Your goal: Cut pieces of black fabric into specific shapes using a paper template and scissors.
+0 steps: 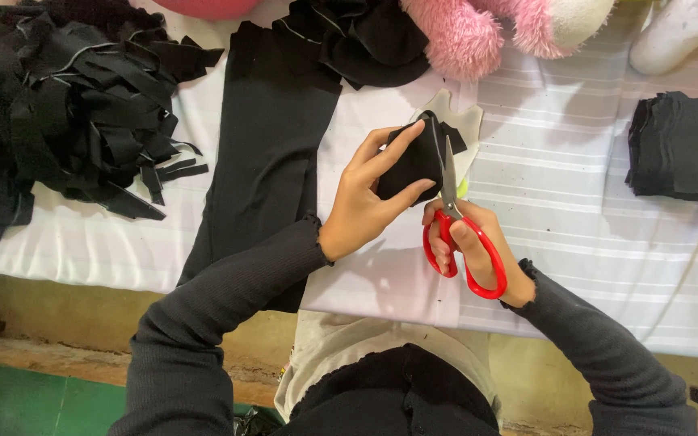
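Black fabric piece [414, 161] is being pinched by the left hand [369, 198], thumb underneath and the other fingers [401, 145] lying over its top, so it is standing just above the striped white cloth [575, 161]. The right hand [466, 242] is closed through the red loops of the scissors [458, 230], and the blades are running up just beside the left fingertips, nearly shut along the fabric edge. It seems the trimming step is going on. The next cut is asking for turning the piece while keeping the thumb away from the blades. Cut squares [680, 145] are lying well apart.
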